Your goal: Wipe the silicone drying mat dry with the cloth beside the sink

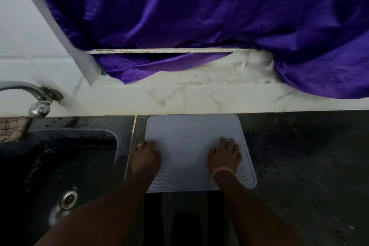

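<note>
Grey silicone mat lay on the table right of the sink; left hand and right hand pressed it flat, fingers relaxed, probably steadying it. The checked cloth waited behind the sink.

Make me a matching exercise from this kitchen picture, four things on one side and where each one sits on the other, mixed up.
Things:
1. silicone drying mat
2. checked cloth
3. tap
4. purple curtain

Places:
A. hanging over the window ledge
B. on the wall above the sink
C. far left, behind the sink
D. on the dark counter, under both hands

Pairs: 1-D, 2-C, 3-B, 4-A
</note>
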`<state>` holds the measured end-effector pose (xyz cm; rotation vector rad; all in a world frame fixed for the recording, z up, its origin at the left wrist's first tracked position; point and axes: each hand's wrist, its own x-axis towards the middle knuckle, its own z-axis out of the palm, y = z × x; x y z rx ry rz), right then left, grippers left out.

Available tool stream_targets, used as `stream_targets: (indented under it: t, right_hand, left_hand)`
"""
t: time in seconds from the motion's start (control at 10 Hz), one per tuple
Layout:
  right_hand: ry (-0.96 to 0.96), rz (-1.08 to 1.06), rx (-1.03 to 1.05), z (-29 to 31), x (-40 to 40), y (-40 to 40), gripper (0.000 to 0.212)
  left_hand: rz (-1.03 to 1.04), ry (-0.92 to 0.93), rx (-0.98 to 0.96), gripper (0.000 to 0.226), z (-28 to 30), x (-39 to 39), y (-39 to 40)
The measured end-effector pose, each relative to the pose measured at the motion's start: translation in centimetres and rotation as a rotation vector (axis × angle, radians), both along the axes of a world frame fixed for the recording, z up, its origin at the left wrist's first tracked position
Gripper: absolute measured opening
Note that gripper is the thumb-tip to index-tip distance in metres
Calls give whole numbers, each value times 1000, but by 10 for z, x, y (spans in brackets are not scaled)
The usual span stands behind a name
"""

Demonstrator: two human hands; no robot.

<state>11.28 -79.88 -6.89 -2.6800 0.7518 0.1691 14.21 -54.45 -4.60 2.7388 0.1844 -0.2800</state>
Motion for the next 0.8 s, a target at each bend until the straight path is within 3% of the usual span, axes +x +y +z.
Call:
stream_targets:
  t: [0.2,0.5,0.7,0.8]
  right_hand:
    - [52,-101,0,-3,-71,-8,72]
    - [116,-133,60,7,-116,-13,66]
    - [202,-139,80,19,-114,19,65]
    - [203,-128,193,30,-101,36,56]
  left_hand:
    - [140,48,32,52,7,-64,-12]
    - [310,204,-199,43,-2,-72,18]
    - [177,234,-213,46,9,-65,31]
    - [141,181,-157,49,22,-62,37]
